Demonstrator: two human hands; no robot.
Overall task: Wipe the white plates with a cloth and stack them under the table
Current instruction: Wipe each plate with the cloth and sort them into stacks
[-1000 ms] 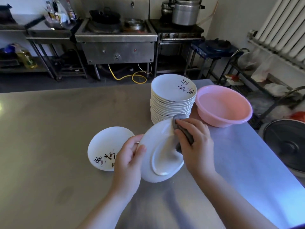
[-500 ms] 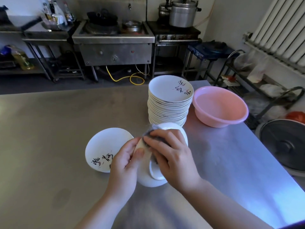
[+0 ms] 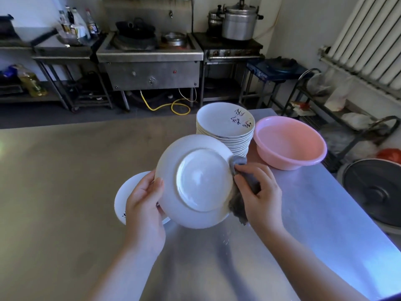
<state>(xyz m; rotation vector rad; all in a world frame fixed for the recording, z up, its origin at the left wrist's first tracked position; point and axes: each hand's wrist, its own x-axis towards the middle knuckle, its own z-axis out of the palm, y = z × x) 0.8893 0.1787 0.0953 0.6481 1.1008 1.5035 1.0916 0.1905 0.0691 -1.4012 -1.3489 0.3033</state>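
fingers: left hand [image 3: 144,205] pinches the round white ceramic plate [image 3: 195,181] by its left rim; right hand [image 3: 259,193] curls around a grey cloth [image 3: 238,203] at the right rim
plate: held underside up, above the steel tabletop's [image 3: 65,192] near edge
advice: turn the rim steadily through the cloth

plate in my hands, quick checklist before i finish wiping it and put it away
1. Left hand grip on the held plate: fingers curl round its left rim. Ok.
2. Right hand grip on the grey cloth: cloth pressed to the plate's right rim. Ok.
3. Underside faces the camera and looks clean; the front face is hidden. Cannot tell.
4. Clearance from the plate stack: the held plate overlaps it in view. Cannot tell.
5. Single plate on the table lies under the left hand, not yet put away. Not ok.
6. Space under the steel table: out of view. Cannot tell.
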